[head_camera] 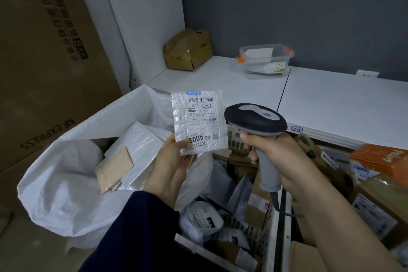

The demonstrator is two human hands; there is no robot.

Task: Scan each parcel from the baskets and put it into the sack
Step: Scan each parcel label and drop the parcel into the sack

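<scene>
Parcel [199,123], a crinkled white mailer, is facing up, label showing, pinched in the left hand [174,161]. Right hand [278,157] is gripping the scanner [256,123] beside it.

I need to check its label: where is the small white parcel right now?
In the head view, the small white parcel is held up in the left hand, centre frame, above the sack and just left of the scanner.
</scene>
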